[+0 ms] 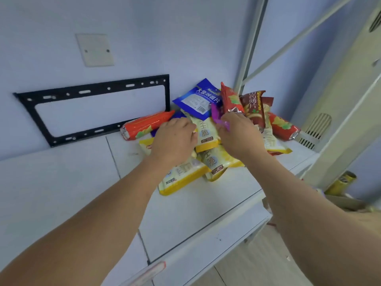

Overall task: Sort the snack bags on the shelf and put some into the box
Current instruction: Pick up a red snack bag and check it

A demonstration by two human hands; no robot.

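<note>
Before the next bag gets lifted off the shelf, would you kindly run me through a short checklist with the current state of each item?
1. Both hands at the pile: ok. The left hand rests on the yellow bags; the right hand is among the bags too.
2. A bag secured: ok. The right hand pinches the purple bag.
3. Left hand's hold: cannot tell, fingers hidden.
4. Pile stable: not ok. The blue bag and red bags lean loosely on top.
5. Box ready: cannot tell. Only a cardboard edge shows at lower right.
</note>
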